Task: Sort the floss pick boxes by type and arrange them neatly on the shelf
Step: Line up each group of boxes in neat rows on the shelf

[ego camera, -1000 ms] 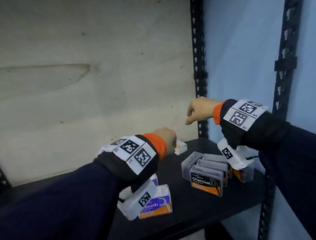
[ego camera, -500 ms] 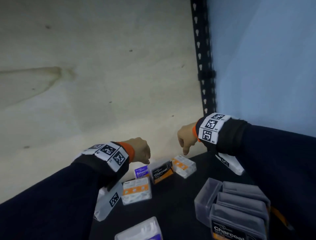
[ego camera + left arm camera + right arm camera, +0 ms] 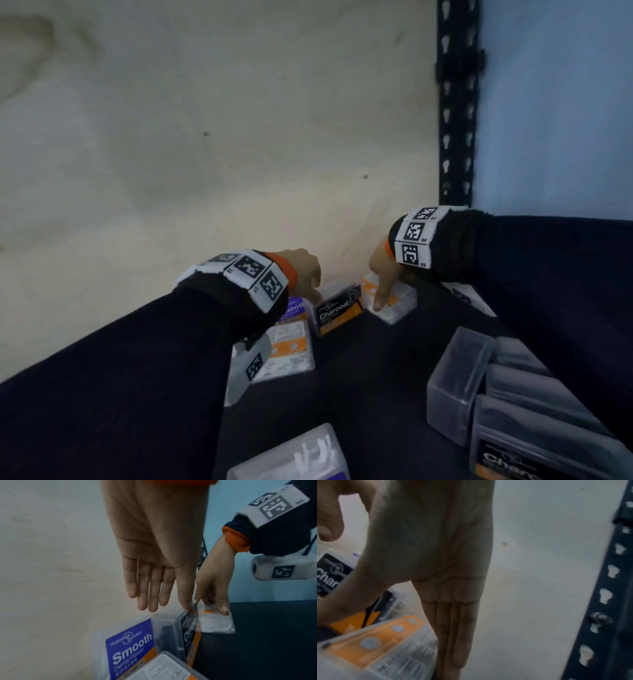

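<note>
Clear plastic floss pick box sits in the right hand's grip, thumb and fingers pinching it; the left hand, fingers straight, touches the Charcoal box beside it.

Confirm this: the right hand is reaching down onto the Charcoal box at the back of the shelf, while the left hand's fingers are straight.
Not quite. The right hand reaches onto the clear orange-labelled box, beside the Charcoal box; the head view shows it. The left hand does have straight fingers.

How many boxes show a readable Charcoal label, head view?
2. One Charcoal box by the back wall; another at the frame's bottom right. Grey boxes behind that one hide their labels.
</note>
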